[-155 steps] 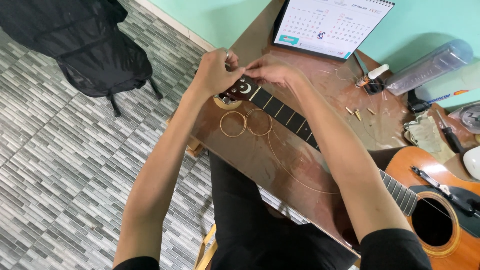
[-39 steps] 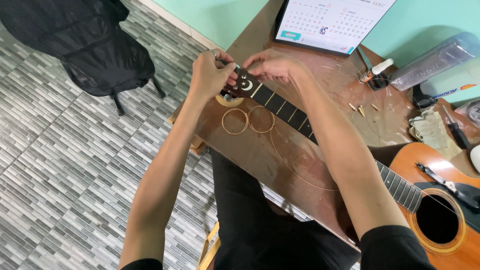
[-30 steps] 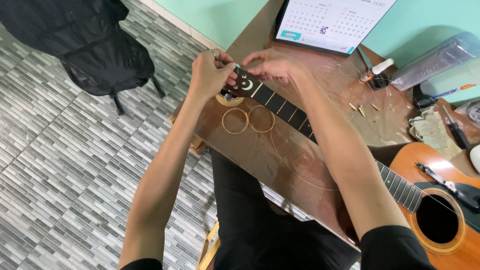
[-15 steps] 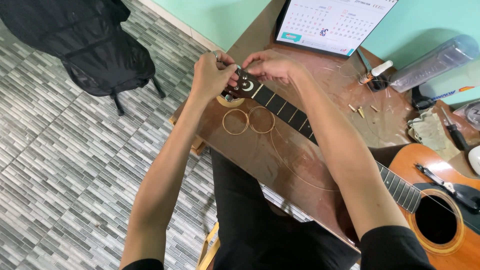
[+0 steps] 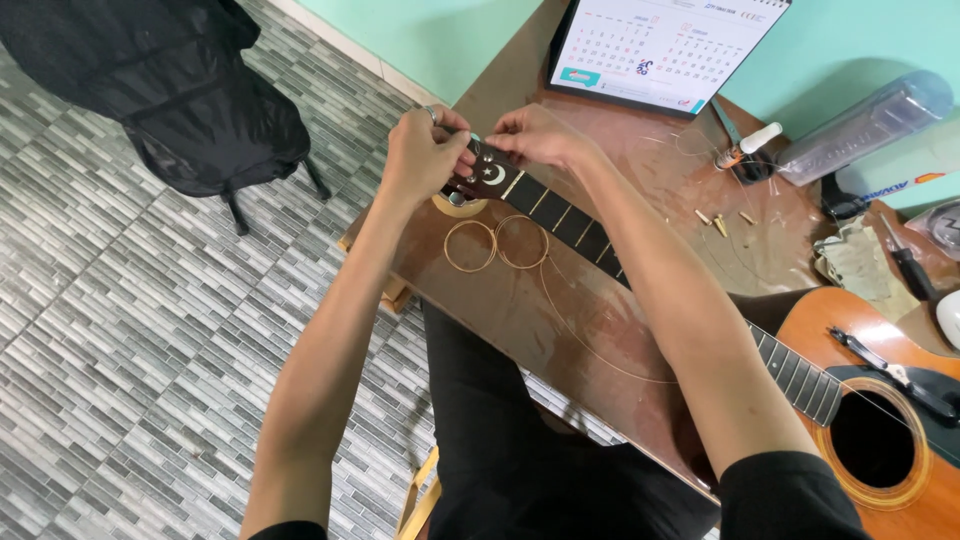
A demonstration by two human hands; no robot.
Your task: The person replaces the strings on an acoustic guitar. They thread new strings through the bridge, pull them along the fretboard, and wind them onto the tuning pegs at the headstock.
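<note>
both hands [image 5: 480, 150] – fingers on guitar headstock [image 5: 487, 176]

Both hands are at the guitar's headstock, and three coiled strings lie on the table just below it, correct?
Not quite. The head view shows two coiled strings, not three. The rest holds: left hand and right hand are both at the headstock, the coils on the table just below it.

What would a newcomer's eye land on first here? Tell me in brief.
Both hands meet at the guitar headstock near the table's far edge: the left hand wraps its side while the right hand pinches at its top. Two coiled strings lie on the brown table just below, and the orange guitar body fills the lower right corner.
</note>
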